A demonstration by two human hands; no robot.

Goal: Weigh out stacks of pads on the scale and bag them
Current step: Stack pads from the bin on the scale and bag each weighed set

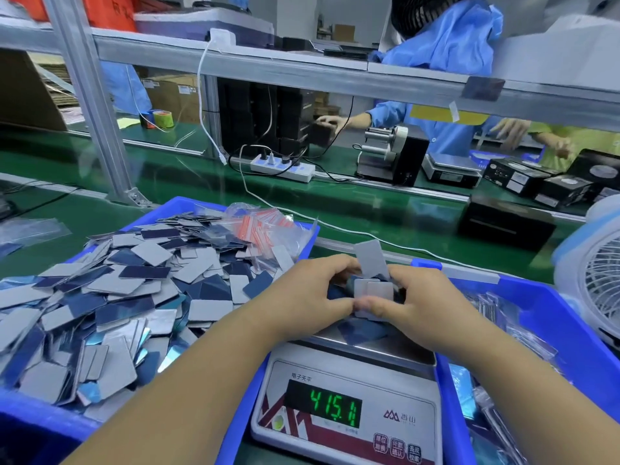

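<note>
You have a small stack of pads (pixel 372 292) held between both hands just above the pan of the electronic scale (pixel 349 407). The grip of your left hand (pixel 307 293) is curled round the stack's left side, thumb tip under its near edge. The grip of your right hand (pixel 422 298) is curled round the right side, thumb pressing the front. One grey pad (pixel 370 258) stands up out of the stack at a tilt, beyond your fingers.

To do this step well, square the stack first: push that raised pad down level with the rest and tap the edges flush before you let go. A blue pad (pixel 360 330) lies on the pan beneath your hands. The display reads 415.1, but your hands may be bearing on the pan, so lift clear before you trust it.

Both forearms reach forward from the near edge and meet over the scale, wrists level.

The loose pads fill the blue bin (pixel 20 424) to the left of your left grip, with red-strip zip bags (pixel 265 226) beyond them. A second blue bin (pixel 570 337) sits to your right.
</note>
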